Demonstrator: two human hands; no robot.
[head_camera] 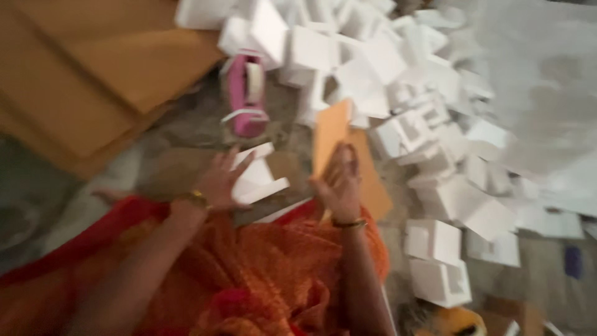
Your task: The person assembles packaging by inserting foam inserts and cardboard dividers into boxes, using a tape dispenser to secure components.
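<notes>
The picture is blurred by motion. My left hand (219, 180) is spread with fingers apart, just over a white foam piece (261, 180) lying on the floor; whether it touches the piece I cannot tell. My right hand (339, 183) is raised against a tan cardboard sheet (333, 134) that stands tilted in front of me, and it seems to hold the sheet's lower edge. Both wrists wear gold bangles. My orange clothing (261, 274) fills the lower middle.
A big heap of white foam blocks (404, 68) spreads across the top and right. A pink tape dispenser (245, 93) lies beside it. Large brown cardboard sheets (93, 68) lie at the upper left. More foam blocks (438, 261) sit at the lower right.
</notes>
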